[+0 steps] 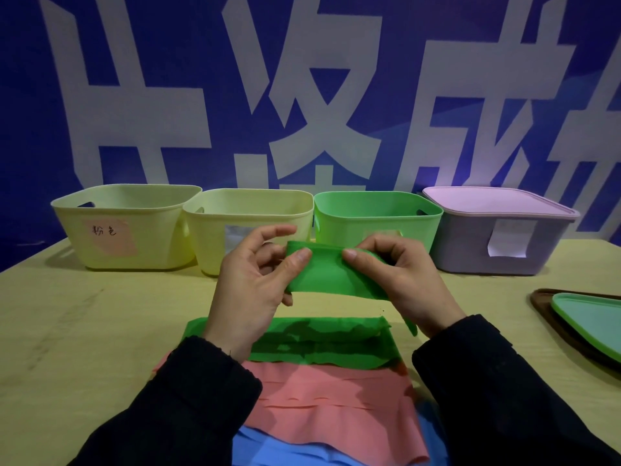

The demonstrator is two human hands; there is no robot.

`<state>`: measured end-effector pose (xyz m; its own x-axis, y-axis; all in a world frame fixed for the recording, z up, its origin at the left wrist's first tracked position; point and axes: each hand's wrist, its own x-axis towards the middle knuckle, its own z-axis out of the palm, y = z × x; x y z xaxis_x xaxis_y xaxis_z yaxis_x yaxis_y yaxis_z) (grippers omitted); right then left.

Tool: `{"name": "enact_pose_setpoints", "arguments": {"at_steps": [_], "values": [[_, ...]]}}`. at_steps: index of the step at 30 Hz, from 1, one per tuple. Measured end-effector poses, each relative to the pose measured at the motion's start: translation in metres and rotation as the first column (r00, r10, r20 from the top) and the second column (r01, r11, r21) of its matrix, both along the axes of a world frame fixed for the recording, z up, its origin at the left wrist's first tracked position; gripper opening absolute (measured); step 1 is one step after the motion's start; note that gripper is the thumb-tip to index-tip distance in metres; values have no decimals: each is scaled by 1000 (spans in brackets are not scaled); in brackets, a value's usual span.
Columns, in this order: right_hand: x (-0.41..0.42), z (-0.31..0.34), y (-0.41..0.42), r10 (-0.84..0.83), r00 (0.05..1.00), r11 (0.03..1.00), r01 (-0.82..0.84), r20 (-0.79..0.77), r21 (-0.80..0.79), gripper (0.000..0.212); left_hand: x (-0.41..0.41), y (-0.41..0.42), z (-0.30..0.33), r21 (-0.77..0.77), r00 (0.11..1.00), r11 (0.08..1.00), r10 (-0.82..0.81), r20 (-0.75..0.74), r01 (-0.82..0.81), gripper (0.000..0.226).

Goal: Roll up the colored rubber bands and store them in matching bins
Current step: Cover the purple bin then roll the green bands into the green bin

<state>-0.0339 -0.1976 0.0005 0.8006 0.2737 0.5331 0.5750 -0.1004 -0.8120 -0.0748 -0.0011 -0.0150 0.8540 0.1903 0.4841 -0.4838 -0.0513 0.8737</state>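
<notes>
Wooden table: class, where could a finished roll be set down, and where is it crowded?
Bare wooden table lies left of the flat green, pink and blue rubber bands, before the two pale yellow bins. Another patch sits between the lidded purple bin and green lid. Centre is crowded: both hands hold a green band.

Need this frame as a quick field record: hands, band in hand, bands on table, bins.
left hand: pinches green band
right hand: pinches same band
band state: held above table, trailing onto it
pile: green over pink band over blue band
bins: two yellow, green bin open; purple bin lidded
</notes>
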Motion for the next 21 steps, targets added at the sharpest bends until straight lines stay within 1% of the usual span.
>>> {"name": "enact_pose_setpoints", "arguments": {"at_steps": [1, 3, 5, 7, 9, 12, 14, 17, 21], "values": [[0, 0, 0, 4, 1000, 1000, -4, 5, 12, 20, -1, -1, 1, -28, 1000, 999, -18, -6, 18, 28], [0, 0, -1, 20, 1000, 1000, -21, 14, 21, 17, -1, -2, 1, -44, 999, 998, -37, 4, 37, 27], [-1, 1, -2, 60, 998, 997, -60, -9, 40, 10, -1, -3, 0, -34, 999, 998, -52, 10, 52, 23], [-3, 1, -1, 85, 996, 995, -83, -21, 62, 9, -1, -4, 0, -23, 997, 996, -81, 11, 81, 23], [-3, 0, 2, 70, 998, 996, -69, -11, 64, 9, -3, -7, -1, 4, 993, 994, -112, 25, 112, 25], [-4, -2, 5, 51, 998, 998, -51, 27, 24, 7, -6, -9, -2, 55, 990, 991, -125, 61, 122, 21], [-4, -1, 5, 60, 997, 998, -60, 39, 5, 6, -6, -10, 0, 59, 991, 992, -119, 60, 115, 26], [-3, -3, 3, 77, 996, 997, -77, 40, 6, 7, -2, -8, -1, -37, 995, 995, -89, 45, 90, 28], [-2, -2, 4, 43, 998, 999, -44, 39, 27, 10, -3, -6, -1, 3, 998, 999, -54, 22, 54, 24]]}}
